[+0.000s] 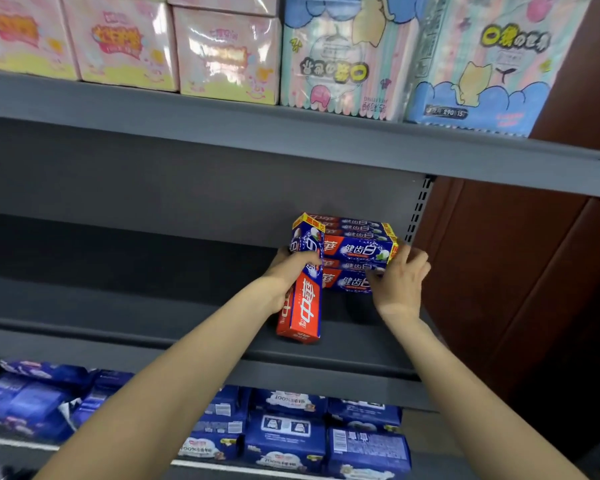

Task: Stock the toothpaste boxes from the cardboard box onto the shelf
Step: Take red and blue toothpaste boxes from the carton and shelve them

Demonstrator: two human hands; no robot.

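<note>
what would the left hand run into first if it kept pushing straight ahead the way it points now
Probably the grey back panel of the shelf. The left hand grips a toothpaste box pointing into the shelf, just left of the stacked toothpaste boxes. Depth is unclear, so the box might brush the stack's left end.

Grey middle shelf (118, 306) open left of the toothpaste stack (357, 251). Stack sits near the slotted upright (418, 209) on the right, tight there. Upper shelf edge (291, 133) caps headroom above.
</note>
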